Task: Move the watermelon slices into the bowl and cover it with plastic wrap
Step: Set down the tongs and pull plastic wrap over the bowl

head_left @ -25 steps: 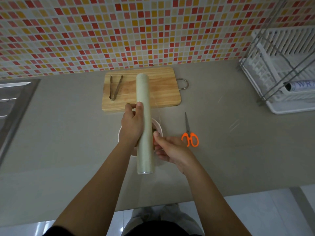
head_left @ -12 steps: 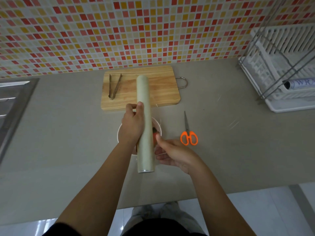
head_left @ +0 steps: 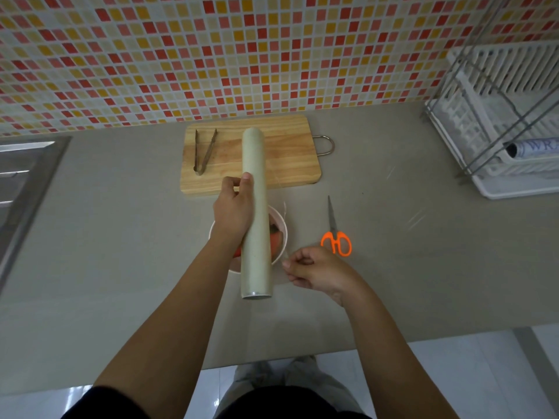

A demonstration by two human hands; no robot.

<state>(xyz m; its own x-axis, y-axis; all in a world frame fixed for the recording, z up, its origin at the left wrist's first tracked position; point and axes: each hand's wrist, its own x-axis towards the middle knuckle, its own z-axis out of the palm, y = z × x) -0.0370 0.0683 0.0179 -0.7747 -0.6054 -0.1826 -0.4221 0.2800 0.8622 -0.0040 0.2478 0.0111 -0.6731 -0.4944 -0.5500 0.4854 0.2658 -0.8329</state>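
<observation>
A long pale roll of plastic wrap (head_left: 256,189) is held lengthwise above a white bowl (head_left: 282,220) on the grey counter. My left hand (head_left: 233,211) grips the roll at its middle. Red watermelon slices (head_left: 276,244) show inside the bowl, mostly hidden by the roll and my left hand. My right hand (head_left: 314,270), just right of the roll's near end, pinches the loose edge of the clear film (head_left: 285,258), which runs from the roll towards my fingers.
A wooden cutting board (head_left: 287,155) with metal tongs (head_left: 204,152) lies behind the bowl. Orange-handled scissors (head_left: 335,237) lie right of the bowl. A white dish rack (head_left: 502,122) stands at far right, a steel sink (head_left: 21,176) at far left.
My right hand has moved right and away from the roll, its fingers closing on the film's edge. The left hand and roll have stayed over the bowl.
</observation>
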